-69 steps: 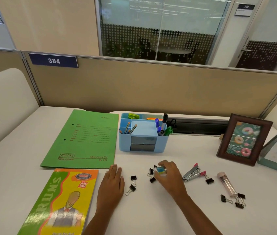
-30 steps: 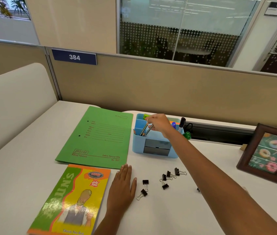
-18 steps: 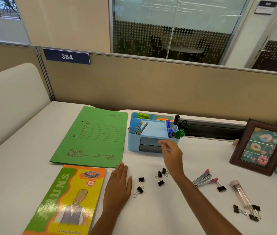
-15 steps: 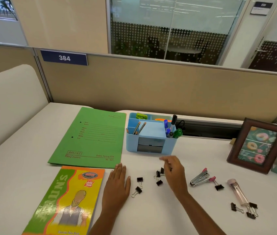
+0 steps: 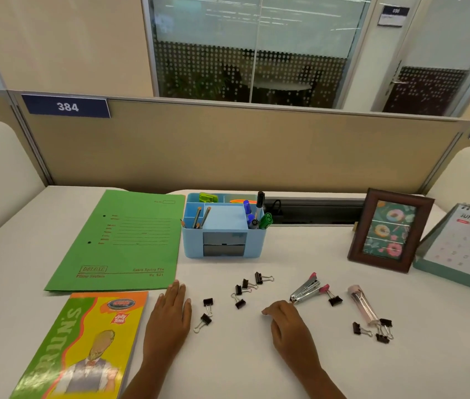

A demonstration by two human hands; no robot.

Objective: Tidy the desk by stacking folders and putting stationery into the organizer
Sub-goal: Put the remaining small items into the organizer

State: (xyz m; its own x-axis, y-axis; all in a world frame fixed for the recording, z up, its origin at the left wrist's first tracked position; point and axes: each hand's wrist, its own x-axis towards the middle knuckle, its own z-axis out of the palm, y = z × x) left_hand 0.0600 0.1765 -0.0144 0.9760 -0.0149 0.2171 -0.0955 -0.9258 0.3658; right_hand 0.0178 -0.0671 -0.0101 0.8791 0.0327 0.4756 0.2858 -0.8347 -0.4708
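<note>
A blue organizer [image 5: 196, 246] stands at the back centre of the white desk [image 5: 256, 370], holding pencils and markers. A green folder [image 5: 124, 243] lies flat to its left, and a yellow-green notebook [image 5: 84, 344] lies in front of the folder. Several black binder clips [image 5: 241, 292] are scattered before the organizer. A silver stapler [image 5: 304, 291] lies right of them, and a pink tube [image 5: 362, 305] lies further right. My left hand [image 5: 170, 315] rests flat beside the notebook. My right hand [image 5: 284, 319] hovers low, empty, fingers loosely curled, just left of the stapler.
A wooden photo frame [image 5: 390, 230] and a desk calendar [image 5: 464, 246] stand at the back right. A beige partition [image 5: 228, 151] closes the desk's far side, with a cable slot [image 5: 314, 211] behind the organizer. More binder clips [image 5: 377, 331] lie near the tube's end.
My right hand dropped a small item into the organizer, then pulled back to the desk near the stapler. My left hand has stayed flat in place.
</note>
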